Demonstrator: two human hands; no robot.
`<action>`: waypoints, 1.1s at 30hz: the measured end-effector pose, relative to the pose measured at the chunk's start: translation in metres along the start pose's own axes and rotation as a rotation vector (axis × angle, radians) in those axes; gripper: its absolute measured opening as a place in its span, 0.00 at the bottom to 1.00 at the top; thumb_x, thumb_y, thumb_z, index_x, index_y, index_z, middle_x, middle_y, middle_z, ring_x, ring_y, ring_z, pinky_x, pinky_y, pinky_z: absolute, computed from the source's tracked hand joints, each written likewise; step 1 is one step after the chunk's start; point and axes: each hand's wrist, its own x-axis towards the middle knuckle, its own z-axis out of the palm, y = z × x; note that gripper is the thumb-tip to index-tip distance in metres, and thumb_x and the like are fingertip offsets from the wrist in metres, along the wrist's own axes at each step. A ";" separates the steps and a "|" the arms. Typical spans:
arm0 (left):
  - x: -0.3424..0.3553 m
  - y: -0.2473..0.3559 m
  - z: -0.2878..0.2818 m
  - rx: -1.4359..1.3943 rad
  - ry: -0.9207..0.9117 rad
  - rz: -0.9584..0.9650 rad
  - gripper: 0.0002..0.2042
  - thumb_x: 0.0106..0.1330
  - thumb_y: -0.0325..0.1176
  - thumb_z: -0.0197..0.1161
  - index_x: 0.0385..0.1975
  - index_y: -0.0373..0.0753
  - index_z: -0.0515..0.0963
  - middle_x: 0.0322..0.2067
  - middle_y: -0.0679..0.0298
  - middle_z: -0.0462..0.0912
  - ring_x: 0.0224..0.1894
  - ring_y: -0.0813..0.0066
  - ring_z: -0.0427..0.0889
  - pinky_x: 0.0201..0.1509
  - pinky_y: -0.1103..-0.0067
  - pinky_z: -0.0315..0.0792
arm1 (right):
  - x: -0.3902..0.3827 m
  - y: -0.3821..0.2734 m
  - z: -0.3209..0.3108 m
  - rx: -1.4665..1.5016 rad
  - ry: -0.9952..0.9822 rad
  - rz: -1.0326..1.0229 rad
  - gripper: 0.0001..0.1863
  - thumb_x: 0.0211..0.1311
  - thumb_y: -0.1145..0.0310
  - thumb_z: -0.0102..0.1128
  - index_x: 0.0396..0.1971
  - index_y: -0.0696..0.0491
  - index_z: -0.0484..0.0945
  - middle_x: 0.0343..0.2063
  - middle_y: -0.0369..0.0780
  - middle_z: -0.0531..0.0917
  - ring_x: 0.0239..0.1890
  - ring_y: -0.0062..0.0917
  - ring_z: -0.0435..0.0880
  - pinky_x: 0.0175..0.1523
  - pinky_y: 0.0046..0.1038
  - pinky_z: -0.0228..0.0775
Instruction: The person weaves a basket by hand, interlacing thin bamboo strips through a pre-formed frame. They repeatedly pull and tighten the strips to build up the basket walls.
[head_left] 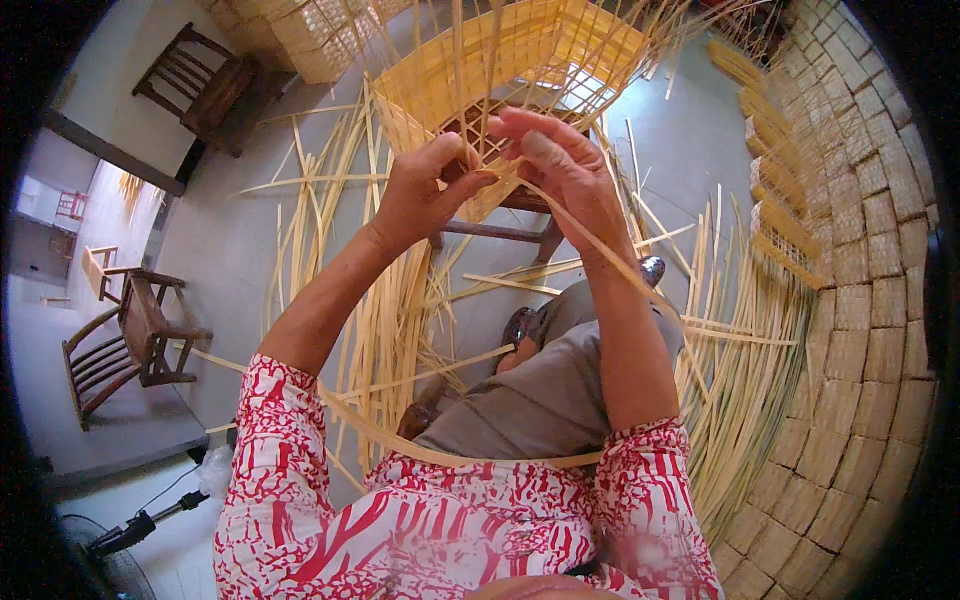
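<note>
A half-woven bamboo basket [520, 50] rests on a low wooden stool [500, 228] in front of me, with loose strip ends sticking up from its rim. My left hand [420, 190] pinches a strip at the basket's near edge. My right hand [565, 165] grips a long flat bamboo strip [600, 250] that runs from the basket down along my right forearm and curves across my lap. Both hands meet at the basket's near corner, fingers closed on the strips.
Loose bamboo strips [380, 300] lie scattered over the grey floor around the stool. Stacks of finished woven baskets [860, 280] line the right side. Wooden chairs [130, 340] stand at the left, another chair [200, 85] at the upper left. A fan [120, 545] sits at the lower left.
</note>
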 end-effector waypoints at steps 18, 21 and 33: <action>0.001 -0.004 0.006 0.065 0.107 0.061 0.06 0.62 0.27 0.69 0.31 0.35 0.77 0.27 0.62 0.79 0.26 0.77 0.80 0.31 0.81 0.74 | -0.004 -0.005 0.004 -0.354 0.255 -0.268 0.17 0.72 0.65 0.55 0.56 0.57 0.74 0.41 0.36 0.78 0.41 0.17 0.76 0.45 0.21 0.71; 0.000 -0.008 0.008 0.078 0.139 0.107 0.06 0.63 0.27 0.68 0.32 0.35 0.77 0.28 0.62 0.79 0.27 0.76 0.80 0.31 0.80 0.74 | -0.001 0.005 -0.010 -0.347 0.347 -0.303 0.10 0.71 0.67 0.55 0.43 0.58 0.77 0.35 0.36 0.80 0.35 0.16 0.78 0.37 0.20 0.72; 0.002 -0.004 0.012 0.089 0.154 0.141 0.04 0.65 0.26 0.65 0.32 0.34 0.78 0.25 0.62 0.77 0.23 0.77 0.77 0.29 0.81 0.71 | -0.008 0.004 -0.053 0.202 0.532 -0.210 0.12 0.74 0.62 0.48 0.34 0.55 0.74 0.31 0.41 0.81 0.32 0.27 0.83 0.37 0.31 0.83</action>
